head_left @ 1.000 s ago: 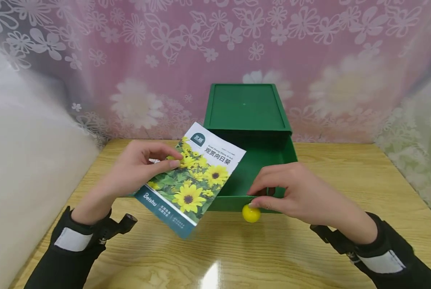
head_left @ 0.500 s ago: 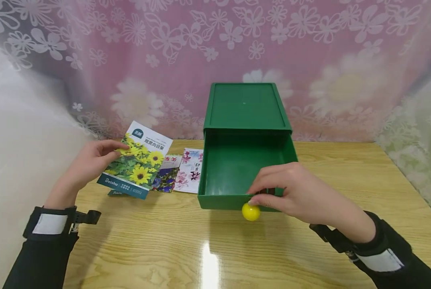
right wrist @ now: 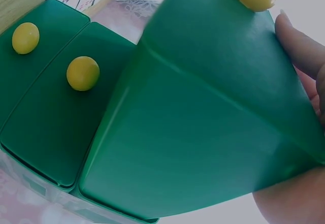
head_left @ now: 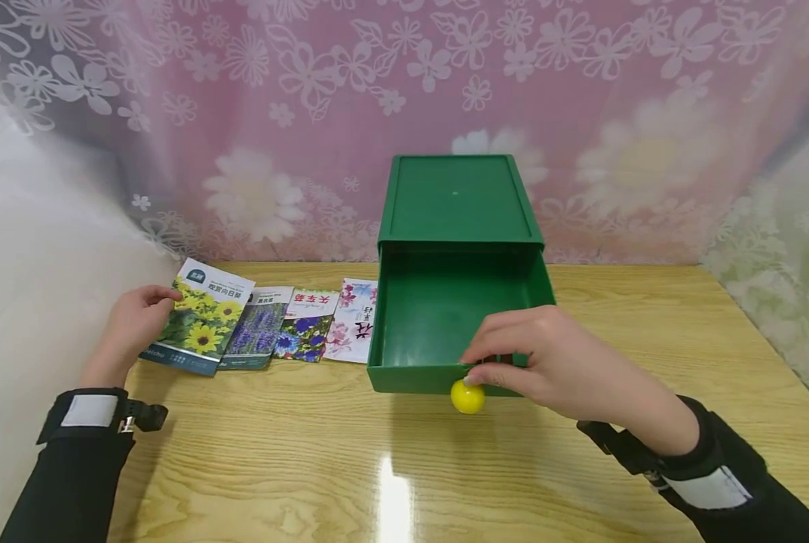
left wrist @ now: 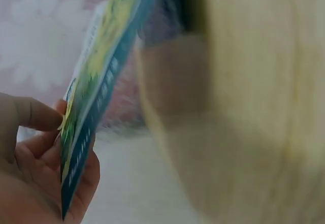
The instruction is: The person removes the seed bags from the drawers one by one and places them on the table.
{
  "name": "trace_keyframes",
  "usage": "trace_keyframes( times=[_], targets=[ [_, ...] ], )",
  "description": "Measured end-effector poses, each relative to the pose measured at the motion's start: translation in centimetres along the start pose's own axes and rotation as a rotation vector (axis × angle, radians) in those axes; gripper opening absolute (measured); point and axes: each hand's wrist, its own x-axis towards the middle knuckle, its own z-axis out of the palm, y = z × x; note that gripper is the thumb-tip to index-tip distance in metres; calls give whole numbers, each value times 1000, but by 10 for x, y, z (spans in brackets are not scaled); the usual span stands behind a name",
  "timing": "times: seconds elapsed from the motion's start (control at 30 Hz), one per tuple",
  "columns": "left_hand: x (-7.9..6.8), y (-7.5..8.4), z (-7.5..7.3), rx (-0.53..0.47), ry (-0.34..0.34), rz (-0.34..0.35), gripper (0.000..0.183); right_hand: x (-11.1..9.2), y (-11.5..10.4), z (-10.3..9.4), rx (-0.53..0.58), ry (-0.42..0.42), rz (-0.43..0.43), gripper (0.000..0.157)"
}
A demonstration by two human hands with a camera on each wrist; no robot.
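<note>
My left hand point(head_left: 129, 324) pinches the left edge of a seed packet point(head_left: 203, 320) printed with yellow sunflowers, at the table's far left. In the left wrist view, the packet point(left wrist: 99, 89) stands tilted between thumb and fingers. My right hand point(head_left: 546, 362) grips the front wall of a pulled-out green drawer point(head_left: 411, 379), fingers over the rim and thumb at the yellow round knob point(head_left: 467, 397). Nothing lies in the part of the drawer that shows. The right wrist view has the drawer's underside point(right wrist: 203, 137) and the thumb beside it.
Right of the sunflower packet lie a purple-flower packet point(head_left: 262, 324), a blue-flower packet point(head_left: 305, 328) and a pink-blossom packet point(head_left: 351, 320), beside the green cabinet point(head_left: 457, 200). Two closed drawers with yellow knobs point(right wrist: 83, 73) show in the right wrist view. A floral curtain point(head_left: 350, 113) hangs behind.
My left hand has carried the sunflower packet from in front of the drawer to the far left, uncovering the other packets. The right hand has stayed on the drawer front.
</note>
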Motion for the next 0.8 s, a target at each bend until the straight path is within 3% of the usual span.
trace_keyframes(
  times=[0.13,0.27,0.47,0.8],
  targets=[
    [7,-15,6,94,50,-62,49,0,0,0,2,5,-6,19],
    [11,-25,10,192,52,-65,49,0,0,0,5,6,0,19],
    [7,-22,12,285,-1,-61,50,-1,0,1,4,13,4,20],
    [6,-15,15,347,-17,-44,56,-2,0,2,-8,21,-4,20]
  ],
)
